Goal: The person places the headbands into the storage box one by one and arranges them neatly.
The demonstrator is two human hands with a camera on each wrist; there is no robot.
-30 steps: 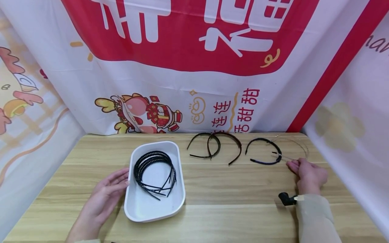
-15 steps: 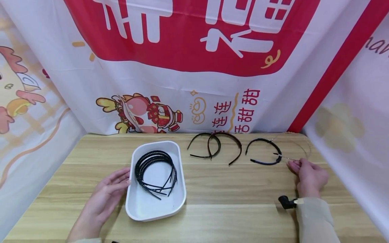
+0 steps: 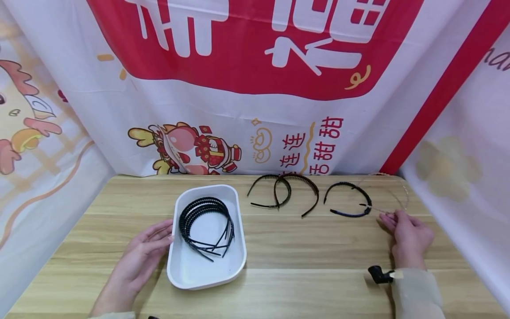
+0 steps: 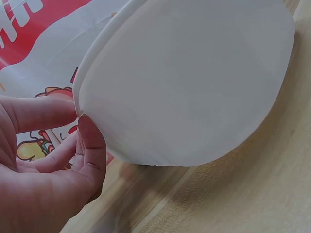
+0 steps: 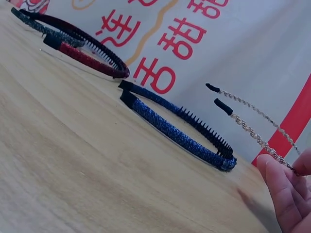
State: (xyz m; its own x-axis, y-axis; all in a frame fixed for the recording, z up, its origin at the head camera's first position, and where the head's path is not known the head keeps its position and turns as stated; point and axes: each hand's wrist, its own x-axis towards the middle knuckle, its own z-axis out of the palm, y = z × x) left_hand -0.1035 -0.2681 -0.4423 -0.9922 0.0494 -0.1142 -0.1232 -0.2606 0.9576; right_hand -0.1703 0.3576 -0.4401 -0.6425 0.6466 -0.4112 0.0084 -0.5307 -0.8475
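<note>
My left hand (image 3: pixel 141 252) has its fingertips against the left wall of a white plastic bin (image 3: pixel 205 283). The left wrist view shows the bin's outer side (image 4: pixel 194 82) with thumb and finger touching near its edge. Several black toothed headbands (image 3: pixel 203 204) lie nested inside. At the right, my right hand (image 3: pixel 410 235) pinches a thin beaded headband (image 5: pixel 252 133) with black tips, held raised above the table. Just left of it lies a blue glittery headband (image 5: pixel 175 131) with inner teeth.
A dark red headband (image 5: pixel 92 60) overlaps a dark greenish one (image 5: pixel 29 20) near the back of the wooden table (image 3: pixel 303 283). A printed red and white cloth (image 3: pixel 239 79) hangs behind, with cloth at both sides too.
The beaded headband tilts a little further up in my right hand, its loop shifting slightly right. My left hand stays at the bin. The head view has drifted slightly.
</note>
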